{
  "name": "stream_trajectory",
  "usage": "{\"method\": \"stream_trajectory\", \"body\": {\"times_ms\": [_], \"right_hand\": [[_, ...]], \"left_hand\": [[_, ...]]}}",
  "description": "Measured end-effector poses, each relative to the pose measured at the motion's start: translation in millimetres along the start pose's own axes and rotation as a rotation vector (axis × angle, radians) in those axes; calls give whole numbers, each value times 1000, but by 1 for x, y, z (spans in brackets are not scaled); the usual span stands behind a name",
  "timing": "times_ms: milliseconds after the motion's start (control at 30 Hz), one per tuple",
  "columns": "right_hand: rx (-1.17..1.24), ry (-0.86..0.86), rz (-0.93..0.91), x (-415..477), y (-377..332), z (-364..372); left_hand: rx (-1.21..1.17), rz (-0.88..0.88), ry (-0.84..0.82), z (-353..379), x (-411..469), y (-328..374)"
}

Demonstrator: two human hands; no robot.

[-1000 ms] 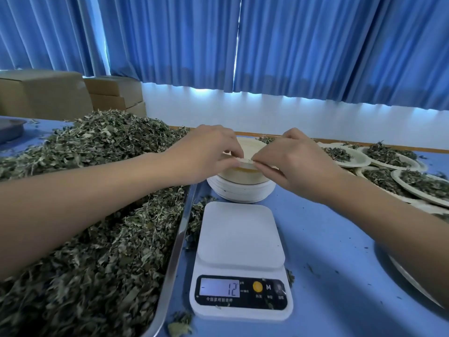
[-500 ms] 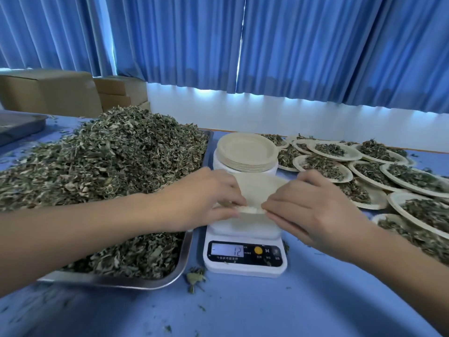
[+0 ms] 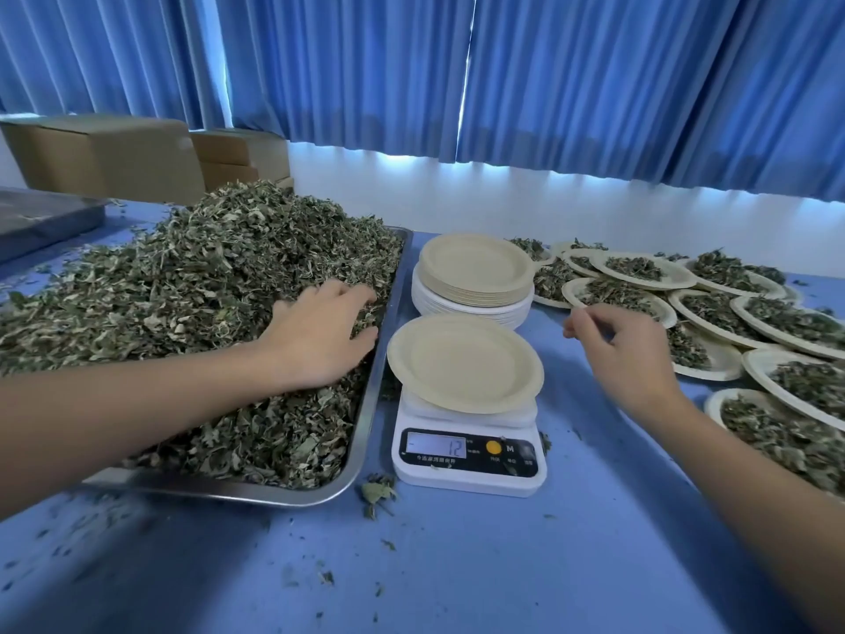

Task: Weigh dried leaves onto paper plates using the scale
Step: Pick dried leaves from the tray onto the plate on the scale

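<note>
head view, forward-down, close over table.

Paper plate sitting on scale, mid-table. Plate stack standing just behind. Tray holding dried leaves lying left. Filled plates spreading right.

Blue pleated curtains, white wall, cardboard boxes, blue table

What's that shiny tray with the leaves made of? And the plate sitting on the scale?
The shiny silver rectangular tray looks like metal, probably stainless steel: its rim is smooth and reflects light. The round beige plate on the white digital scale looks like matte pressed paper or plant fibre: dull, thin-rimmed, no shine.
</note>
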State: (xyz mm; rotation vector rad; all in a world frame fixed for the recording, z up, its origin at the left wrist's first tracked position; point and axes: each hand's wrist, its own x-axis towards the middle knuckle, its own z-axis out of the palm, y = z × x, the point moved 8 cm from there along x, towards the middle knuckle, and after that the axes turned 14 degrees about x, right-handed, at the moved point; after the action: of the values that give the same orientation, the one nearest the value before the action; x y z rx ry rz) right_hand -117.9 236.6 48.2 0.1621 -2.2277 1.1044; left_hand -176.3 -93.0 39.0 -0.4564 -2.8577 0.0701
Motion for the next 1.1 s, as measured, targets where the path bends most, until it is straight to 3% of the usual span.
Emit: {"method": "stream_trajectory", "body": {"times_ms": [100,233,367,567,967,1100], "right_hand": [[-15,-16,154,10,37,7],[-15,-42,210,13,53,20],[-54,-75,191,12,55,21],[-49,-91,215,8,54,20],[-62,-132,207,3,50,19],[-83,-142,193,3,51,21]], "left_hand": [[-1,57,-198,33,-6,1],[47,133,-77,33,-9,6],[35,160,-55,29,-2,6],[-44,127,88,7,19,-4],[-212,33,156,7,36,-24],[-355,25,265,-21,45,-25]]}}
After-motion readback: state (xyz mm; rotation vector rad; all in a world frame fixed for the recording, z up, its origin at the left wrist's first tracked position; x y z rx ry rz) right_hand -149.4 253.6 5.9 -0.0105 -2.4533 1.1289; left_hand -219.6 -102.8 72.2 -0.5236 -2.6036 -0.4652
